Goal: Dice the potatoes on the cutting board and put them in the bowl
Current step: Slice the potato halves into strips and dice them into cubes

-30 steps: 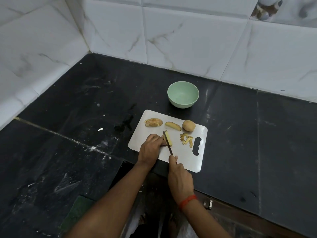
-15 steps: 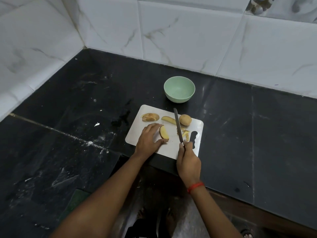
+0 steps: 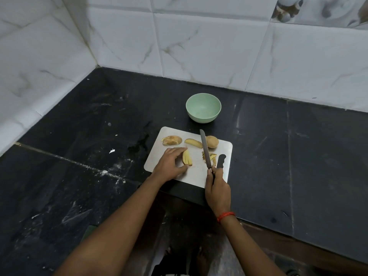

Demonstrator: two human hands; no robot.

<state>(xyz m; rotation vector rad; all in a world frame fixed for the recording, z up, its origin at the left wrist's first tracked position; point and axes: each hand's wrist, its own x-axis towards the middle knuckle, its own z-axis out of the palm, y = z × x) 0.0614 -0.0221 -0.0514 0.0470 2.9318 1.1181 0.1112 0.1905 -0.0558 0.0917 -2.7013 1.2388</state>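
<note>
A white cutting board (image 3: 155,160) lies on the black counter. My left hand (image 3: 169,165) rests on it, index finger and thumb around a sliced potato piece (image 3: 187,157). My right hand (image 3: 217,188) grips a knife (image 3: 205,150) by the handle, the blade pointing away over the board. Further back on the board lie a stack of slices (image 3: 172,140), a potato wedge (image 3: 193,143) and a whole potato (image 3: 212,141). Small cut sticks (image 3: 213,157) sit right of the blade. A pale green bowl (image 3: 203,110) stands behind the board and holds nothing.
The black stone counter (image 3: 79,156) runs into a corner of white marble-look wall tiles (image 3: 199,46). Its front edge is cut back just below the board, where I stand. White specks and smears mark the counter at left.
One second ago the knife was cutting into the piece beside my left hand. It has lifted away to the right and the blade now points toward the whole potato. The piece lies flat by my fingers.
</note>
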